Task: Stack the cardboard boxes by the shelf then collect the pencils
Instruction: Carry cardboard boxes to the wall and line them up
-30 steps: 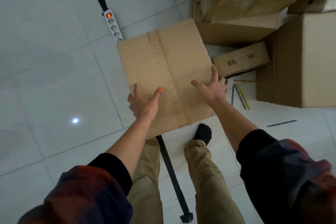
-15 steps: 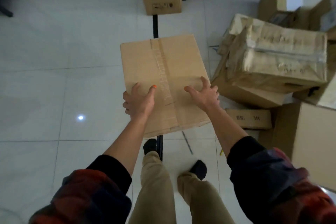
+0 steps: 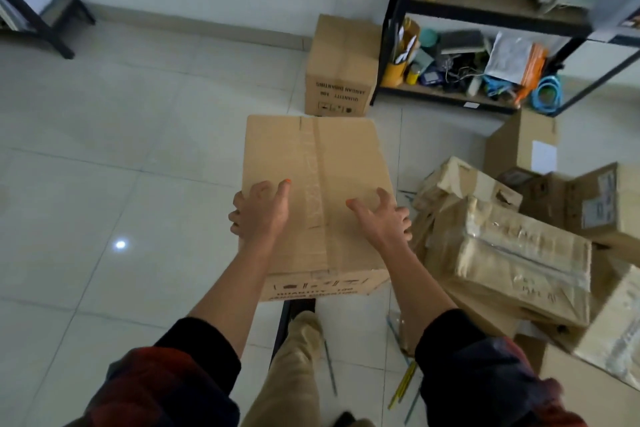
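Here, both hands, left hand (image 3: 260, 215) and right hand (image 3: 384, 218), fingers curled, grip one taped box (image 3: 317, 184); another box (image 3: 341, 66) at twelve o'clock.

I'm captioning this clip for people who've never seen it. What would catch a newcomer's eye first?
First, the big taped cardboard box held mid-frame, with the left hand and right hand gripping its near sides. Next, the jumble of boxes on the floor at right, and the cluttered black shelf at upper right, with a printed box standing beside it.
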Action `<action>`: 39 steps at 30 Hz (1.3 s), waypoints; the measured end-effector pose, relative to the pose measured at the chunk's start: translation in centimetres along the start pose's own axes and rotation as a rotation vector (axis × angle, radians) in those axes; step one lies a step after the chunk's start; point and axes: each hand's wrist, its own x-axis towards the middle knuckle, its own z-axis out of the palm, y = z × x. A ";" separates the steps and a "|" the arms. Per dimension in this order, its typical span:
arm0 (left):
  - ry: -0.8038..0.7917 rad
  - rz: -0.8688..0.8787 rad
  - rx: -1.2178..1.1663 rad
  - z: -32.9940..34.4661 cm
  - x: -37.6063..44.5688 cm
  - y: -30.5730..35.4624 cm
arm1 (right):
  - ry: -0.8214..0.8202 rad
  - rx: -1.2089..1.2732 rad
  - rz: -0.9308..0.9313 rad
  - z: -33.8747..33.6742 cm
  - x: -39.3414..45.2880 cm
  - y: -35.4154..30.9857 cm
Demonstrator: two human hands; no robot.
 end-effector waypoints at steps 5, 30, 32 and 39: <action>0.001 0.079 0.107 -1.0 3.6 5.4 | 0.008 0.041 0.058 -0.8 3.1 -4.3; -0.043 -0.034 0.072 2.1 15.1 17.0 | -0.014 -0.017 0.082 -4.1 17.6 -14.3; -0.039 -0.038 0.058 2.6 15.6 18.2 | -0.024 -0.010 0.074 -5.0 18.8 -14.9; 0.001 -0.021 0.003 5.4 19.2 23.2 | -0.162 0.101 -0.013 -9.2 25.7 -17.2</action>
